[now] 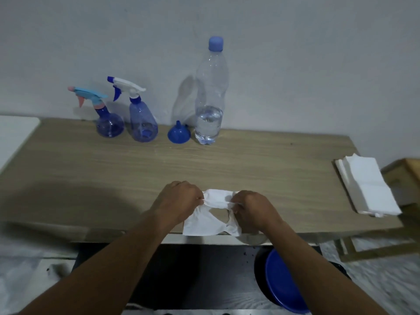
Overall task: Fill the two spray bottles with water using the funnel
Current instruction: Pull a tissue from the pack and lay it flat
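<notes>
I have a white paper napkin (210, 220) held between both hands at the near edge of the wooden table (261, 164). My left hand (179, 201) pinches its upper left corner, fingers curled tight on the paper, and my right hand (254, 206) pinches the upper right part the same way, the fingertips bunching the sheet. The napkin is stretched between them and has a torn hole near the middle (I can see the table through it); its lower edge hangs over the table's front edge.

Everything for the job stands in a row at the far side of the table, against the wall, well apart from my hands. Taking the tall clear water bottle (210, 92) as the marker: it is upright, blue cap on, with water only in its lower part. The blue funnel (178, 133) sits just left of it, wide mouth down, spout up. Left of the funnel is the taller spray bottle (142, 117) with the white and blue trigger head, and left again, nearly touching it, the round spray bottle (109, 123) with the light blue and pink head. Both have their heads on.

Far right of the water bottle, at the table's right end, lies a stack of white napkins (369, 186).
</notes>
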### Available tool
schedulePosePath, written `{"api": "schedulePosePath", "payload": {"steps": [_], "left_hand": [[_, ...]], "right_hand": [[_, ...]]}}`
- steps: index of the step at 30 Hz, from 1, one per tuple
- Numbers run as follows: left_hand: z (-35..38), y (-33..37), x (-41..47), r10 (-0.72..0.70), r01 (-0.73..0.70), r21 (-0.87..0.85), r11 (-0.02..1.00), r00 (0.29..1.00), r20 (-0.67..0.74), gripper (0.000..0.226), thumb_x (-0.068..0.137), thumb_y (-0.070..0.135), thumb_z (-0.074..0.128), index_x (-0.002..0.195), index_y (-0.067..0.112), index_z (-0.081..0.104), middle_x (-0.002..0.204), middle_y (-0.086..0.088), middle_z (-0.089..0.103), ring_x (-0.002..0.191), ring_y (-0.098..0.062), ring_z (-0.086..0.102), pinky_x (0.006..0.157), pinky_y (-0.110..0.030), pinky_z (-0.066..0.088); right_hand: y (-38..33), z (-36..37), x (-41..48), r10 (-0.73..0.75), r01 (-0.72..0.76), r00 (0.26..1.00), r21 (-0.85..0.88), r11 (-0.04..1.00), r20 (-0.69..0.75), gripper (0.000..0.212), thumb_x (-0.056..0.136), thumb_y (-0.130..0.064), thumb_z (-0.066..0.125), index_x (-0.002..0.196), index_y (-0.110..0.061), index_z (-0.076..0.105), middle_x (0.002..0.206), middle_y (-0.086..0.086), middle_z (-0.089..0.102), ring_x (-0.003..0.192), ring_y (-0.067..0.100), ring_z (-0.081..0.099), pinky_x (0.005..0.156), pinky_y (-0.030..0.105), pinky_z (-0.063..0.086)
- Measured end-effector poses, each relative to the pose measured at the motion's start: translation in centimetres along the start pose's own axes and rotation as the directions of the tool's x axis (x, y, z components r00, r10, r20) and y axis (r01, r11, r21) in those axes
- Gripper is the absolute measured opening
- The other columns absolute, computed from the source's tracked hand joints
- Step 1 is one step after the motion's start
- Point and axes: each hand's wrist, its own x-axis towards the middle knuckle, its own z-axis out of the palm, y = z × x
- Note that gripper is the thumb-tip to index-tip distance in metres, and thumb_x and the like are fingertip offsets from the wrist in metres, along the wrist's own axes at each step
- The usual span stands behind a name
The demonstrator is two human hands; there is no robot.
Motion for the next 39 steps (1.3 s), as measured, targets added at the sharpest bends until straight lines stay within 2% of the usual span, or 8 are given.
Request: {"api": "schedulePosePath", "payload": {"steps": [2,5,8,15,19,25,29,39], "left_hand": [[-0.9,0.0,0.2,-0.067,0.078,-0.231,0.97,0.996,0.056,0.025,0.091,0.051,0.054,0.104,0.039,0.071,0.103,0.014,0.073,0.095,-0.014,0.067,0.085,-0.036,0.054],[-3.7,0.5,0.6,-0.105,0.105,-0.534,0.839,0.994,0.03,0.009,0.089,0.033,0.069,0.093,0.029,0.076,0.091,0.012,0.073,0.084,-0.005,0.066,0.073,-0.011,0.048],[-7.9,1.4,1.2,-0.053,0.037,-0.658,0.752,0.999,-0.005,0.009,0.084,0.013,0.074,0.085,0.021,0.078,0.077,0.006,0.074,0.08,-0.012,0.07,0.074,-0.024,0.052],[-16.7,6.2,2.4,0.185,-0.185,-0.648,0.739,0.98,-0.068,0.013,0.086,0.021,0.072,0.095,0.029,0.076,0.088,0.008,0.076,0.083,-0.003,0.069,0.08,-0.023,0.055],[-20.7,10.7,2.3,0.308,-0.314,-0.68,0.662,0.942,-0.134,0.011,0.084,0.02,0.075,0.09,0.029,0.078,0.085,0.01,0.076,0.084,-0.003,0.069,0.079,-0.024,0.054],[-23.7,20.1,1.9,0.459,-0.398,-0.758,0.517,0.876,-0.147,0.008,0.085,0.015,0.077,0.088,0.023,0.077,0.088,0.003,0.076,0.071,0.0,0.066,0.058,-0.013,0.046],[-22.8,27.4,2.1,0.537,-0.405,-0.782,0.473,0.837,-0.109,0.008,0.085,0.009,0.076,0.091,0.014,0.077,0.088,0.001,0.075,0.064,0.001,0.064,0.05,-0.011,0.044],[-10.7,45.6,6.9,0.645,-0.432,-0.707,0.56,0.763,0.046,0.012,0.08,0.014,0.079,0.084,0.025,0.078,0.087,0.007,0.076,0.081,-0.005,0.069,0.066,-0.02,0.049]], "right_hand": [[-0.5,-0.4,-0.3,0.071,-0.071,0.997,0.016,0.997,0.016,0.023,0.09,-0.024,0.059,0.107,-0.018,0.074,0.106,0.005,0.074,0.096,0.028,0.067,0.08,0.036,0.051],[-1.1,-2.2,-1.4,0.191,-0.18,0.981,0.232,0.956,-0.026,0.018,0.091,-0.022,0.063,0.107,-0.023,0.073,0.094,-0.001,0.076,0.084,0.02,0.069,0.075,0.033,0.053],[-1.5,-5.6,-3.1,0.279,-0.211,0.954,0.423,0.881,-0.107,0.008,0.09,-0.021,0.071,0.096,-0.024,0.075,0.081,-0.003,0.076,0.074,0.013,0.07,0.07,0.033,0.055],[-3.5,-14.7,-9.2,0.395,-0.151,0.875,0.62,0.77,-0.278,0.009,0.088,-0.01,0.072,0.091,-0.018,0.073,0.078,0.007,0.076,0.062,0.014,0.068,0.061,0.027,0.053],[-3.7,-18.9,-14.2,0.483,-0.151,0.791,0.646,0.749,-0.375,0.011,0.088,-0.008,0.073,0.084,-0.018,0.073,0.068,-0.003,0.072,0.055,0.003,0.06,0.055,0.018,0.046],[-1.6,-22.5,-22.9,0.629,-0.173,0.627,0.705,0.688,-0.46,0.007,0.087,-0.01,0.076,0.085,-0.016,0.073,0.07,0.004,0.073,0.06,0.012,0.061,0.059,0.03,0.046],[1.1,-23.1,-28.8,0.705,-0.212,0.523,0.729,0.651,-0.478,0.007,0.087,-0.009,0.076,0.086,-0.015,0.074,0.082,0.015,0.076,0.066,0.013,0.063,0.063,0.03,0.048],[16.0,-17.2,-39.0,0.886,-0.437,0.333,0.78,0.448,-0.322,0.014,0.09,-0.014,0.073,0.079,-0.022,0.071,0.081,0.005,0.074,0.061,0.011,0.06,0.056,0.024,0.045]]}}
